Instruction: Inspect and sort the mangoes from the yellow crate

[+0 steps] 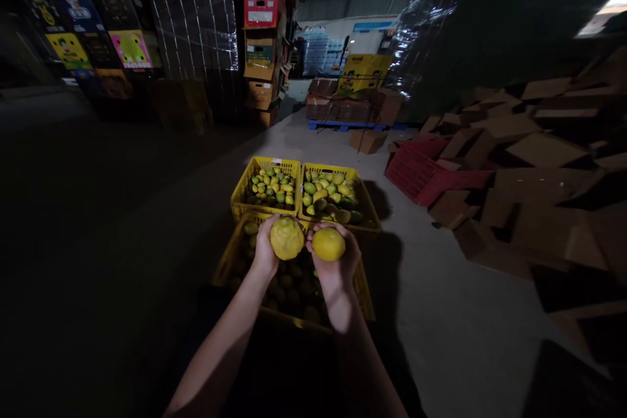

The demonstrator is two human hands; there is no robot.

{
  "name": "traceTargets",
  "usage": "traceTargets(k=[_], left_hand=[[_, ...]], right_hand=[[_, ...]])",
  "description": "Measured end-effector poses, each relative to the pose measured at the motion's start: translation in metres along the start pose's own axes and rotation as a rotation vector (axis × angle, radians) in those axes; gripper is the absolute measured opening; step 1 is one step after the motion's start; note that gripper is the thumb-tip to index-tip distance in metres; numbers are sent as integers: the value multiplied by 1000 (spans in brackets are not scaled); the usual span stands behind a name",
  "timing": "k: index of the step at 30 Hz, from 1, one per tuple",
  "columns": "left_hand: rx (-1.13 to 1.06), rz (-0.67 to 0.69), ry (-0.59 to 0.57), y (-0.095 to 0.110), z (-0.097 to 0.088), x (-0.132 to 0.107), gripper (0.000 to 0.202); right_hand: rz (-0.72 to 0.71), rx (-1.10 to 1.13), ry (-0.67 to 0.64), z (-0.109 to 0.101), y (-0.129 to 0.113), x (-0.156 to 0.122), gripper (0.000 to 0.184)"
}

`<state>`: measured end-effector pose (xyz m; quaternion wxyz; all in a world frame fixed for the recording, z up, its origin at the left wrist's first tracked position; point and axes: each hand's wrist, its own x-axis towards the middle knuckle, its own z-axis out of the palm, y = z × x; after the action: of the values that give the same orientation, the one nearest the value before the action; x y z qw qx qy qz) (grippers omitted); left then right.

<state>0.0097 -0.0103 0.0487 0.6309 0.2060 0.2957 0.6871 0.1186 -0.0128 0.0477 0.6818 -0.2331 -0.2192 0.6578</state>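
My left hand (265, 249) is closed around a lumpy, roundish yellow lemon (287, 239). Beside it, my right hand (349, 257) cradles a smoother, oval lemon (328, 244) with its fingers curled behind. Both fruits are held up side by side, a small gap apart, above the near yellow crate (230, 261). Shadowed fruit fills that crate, and my forearms hide part of it. Just beyond stand a left yellow crate (238, 199) and a right yellow crate (369, 206), both holding many green and yellow lemons.
At right, a red plastic crate (416, 173) lies tipped against a heap of flattened cardboard boxes (539, 189). A tall carton stack (259, 59) rises behind the crates. Cartons rest on a blue pallet (337, 125) farther back. Grey concrete floor (431, 300) surrounds the crates.
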Motion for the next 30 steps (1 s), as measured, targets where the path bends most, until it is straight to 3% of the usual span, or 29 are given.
traceTargets(k=[4,8,19,30], left_hand=[[163,200,-140,-1,-7,-4,22],[226,253,-250,1,-10,-8,23],[241,336,-272,0,-9,-7,31],[-26,180,-195,2,-5,-5,31]], right_hand=[[-116,-66,30,0,1,-2,21],[-152,-86,18,1,0,-6,21],[-109,-18,-84,4,-6,-10,24],[-113,-9,-110,3,-4,-8,24]])
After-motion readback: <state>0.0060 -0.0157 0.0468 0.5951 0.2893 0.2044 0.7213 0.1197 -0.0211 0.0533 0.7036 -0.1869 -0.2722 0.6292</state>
